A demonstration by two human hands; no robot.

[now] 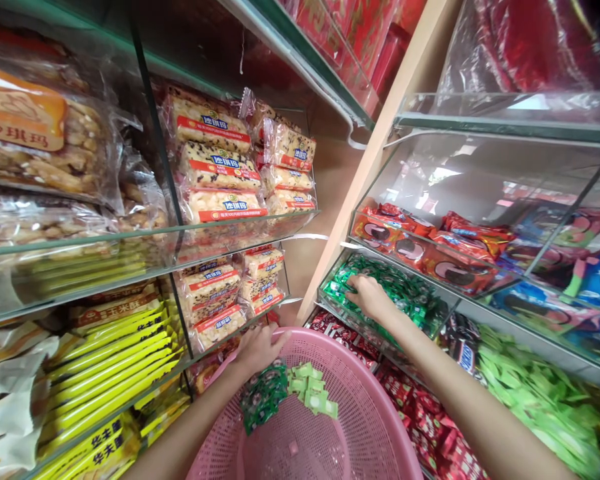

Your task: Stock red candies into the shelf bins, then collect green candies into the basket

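Note:
My left hand point(263, 348) grips the far-left rim of a pink plastic basket point(375, 400), with its thumb lying along the edge. Inside the basket rest a heap of green-wrapped candies point(265, 393) and a small group of light green packets point(313, 388). To the right, my right hand point(371, 297) reaches into a clear shelf bin of green-wrapped candies point(405, 287). Its fingers are curled down among the wrappers, and the fingertips are partly hidden there.
Packaged sesame snack bars point(223, 167) are stacked on the left glass shelf point(240, 225), above yellow packets point(115, 373). Right of a wooden post point(360, 180) are orange-red snack packets point(425, 247), red-wrapped candies point(430, 420) and light green packets in a bin. Glass shelf edges jut out on both sides.

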